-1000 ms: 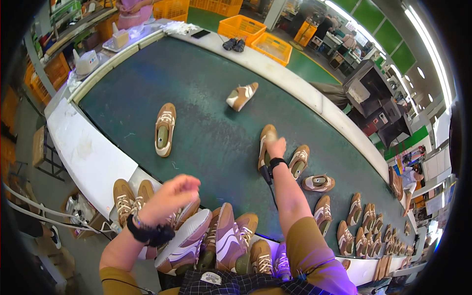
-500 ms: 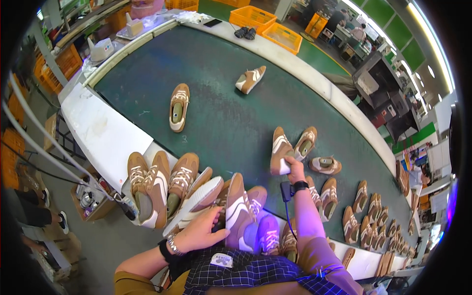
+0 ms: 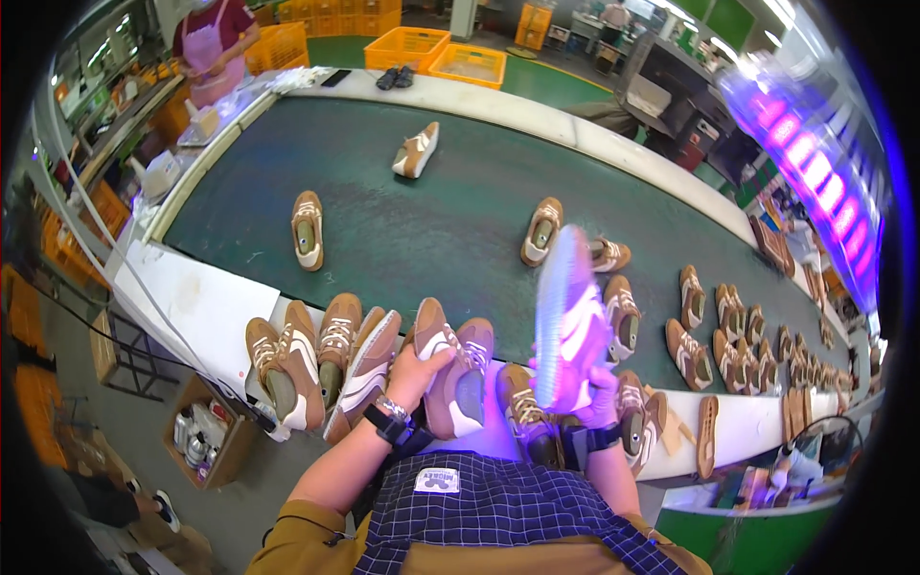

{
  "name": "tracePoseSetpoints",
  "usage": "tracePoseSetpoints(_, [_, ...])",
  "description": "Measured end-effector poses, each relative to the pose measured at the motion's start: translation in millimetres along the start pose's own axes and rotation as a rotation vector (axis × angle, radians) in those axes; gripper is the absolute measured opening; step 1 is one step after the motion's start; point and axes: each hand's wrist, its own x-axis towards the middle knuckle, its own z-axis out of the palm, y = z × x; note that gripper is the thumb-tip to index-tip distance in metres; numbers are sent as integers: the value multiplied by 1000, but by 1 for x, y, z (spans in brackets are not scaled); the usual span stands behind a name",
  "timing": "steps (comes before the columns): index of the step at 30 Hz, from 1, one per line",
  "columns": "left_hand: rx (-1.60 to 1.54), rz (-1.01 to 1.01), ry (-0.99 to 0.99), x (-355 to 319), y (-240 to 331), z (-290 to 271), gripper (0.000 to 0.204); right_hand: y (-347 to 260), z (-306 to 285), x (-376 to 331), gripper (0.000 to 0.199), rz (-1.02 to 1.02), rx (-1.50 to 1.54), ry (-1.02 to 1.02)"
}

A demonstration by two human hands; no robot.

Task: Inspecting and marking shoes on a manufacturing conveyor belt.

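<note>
My right hand (image 3: 601, 401) grips a brown-and-white sneaker (image 3: 578, 335) by its heel end. It is raised upright, toe up and sole to the left, blurred and tinted violet. My left hand (image 3: 412, 376) is closed around the side of another brown sneaker (image 3: 433, 331) in the row along the near edge, thumb across it; its fingers are partly hidden. Touching that one on the right is a sneaker (image 3: 460, 383) with a white heel. Left of my left hand, a sneaker tilted on its side (image 3: 362, 374) leans among several others. Between my hands sits a laced sneaker (image 3: 527, 412).
The dark green belt (image 3: 383, 211) carries single sneakers (image 3: 308, 230), another lying farther back (image 3: 416, 150), and many at right. A glowing violet lamp (image 3: 815, 172) hangs at upper right. Yellow crates (image 3: 407, 46) stand beyond the far rim. A person in a pink apron (image 3: 216, 53) stands far left.
My right hand has drawn the sneaker from the belt toward me and lifted it upright. My left hand has moved right onto a sneaker in the near row. The view has shifted; the violet lamp now shows.
</note>
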Motion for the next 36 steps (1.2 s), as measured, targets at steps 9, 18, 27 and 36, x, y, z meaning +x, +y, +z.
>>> tracePoseSetpoints(9, [173, -66, -211, 5, 1, -3, 47, 49, -25, -40, 57, -54, -149, 241])
tracePoseSetpoints(18, [109, -269, -413, 36, 7, 2, 58, 41, -37, -31, 43, 63, 97, 146])
tracePoseSetpoints(27, [-542, -499, -500, 14, 35, -4, 40, 26, -18, -42, 50, 10, 33, 257])
tracePoseSetpoints(36, [-754, -154, -573, -28, 42, 16, 51, 22, 45, -46, 76, -253, -620, 226])
